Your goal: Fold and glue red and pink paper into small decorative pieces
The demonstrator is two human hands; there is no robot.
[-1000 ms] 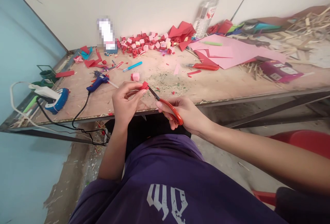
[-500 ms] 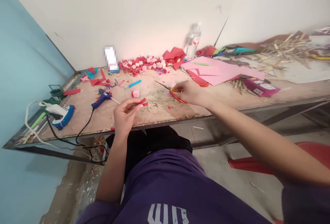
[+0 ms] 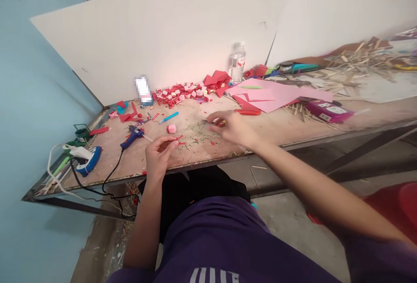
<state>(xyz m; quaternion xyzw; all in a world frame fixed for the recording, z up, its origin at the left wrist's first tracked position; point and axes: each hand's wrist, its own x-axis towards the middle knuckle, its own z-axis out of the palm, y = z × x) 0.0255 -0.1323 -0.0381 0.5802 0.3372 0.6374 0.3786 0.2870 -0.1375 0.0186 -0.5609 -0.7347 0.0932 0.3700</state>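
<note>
My left hand (image 3: 158, 154) pinches a small piece of red paper (image 3: 180, 143) between thumb and fingertips, over the table's front part. To its right, my right hand (image 3: 233, 130) is closed around the scissors (image 3: 222, 122), whose handles it mostly covers. The blades point left and are smeared by motion; they stay apart from the red paper. Just beyond my left hand sits a small pink and red paper cube (image 3: 171, 129). Green and red scraps (image 3: 197, 137) litter the tabletop between my hands.
A blue glue gun (image 3: 132, 137) lies left, its cord running to a blue power socket (image 3: 89, 161). Behind are a lit phone (image 3: 143, 91), a heap of paper cubes (image 3: 179, 94) and a plastic bottle (image 3: 237, 63). Pink sheets (image 3: 276, 94) and a purple box (image 3: 329, 111) lie right.
My right hand has turned, so the scissors show less, and their blades sit lower. The red paper in my left hand now shows as two thin strips spread apart. The whole view has tilted upward.
</note>
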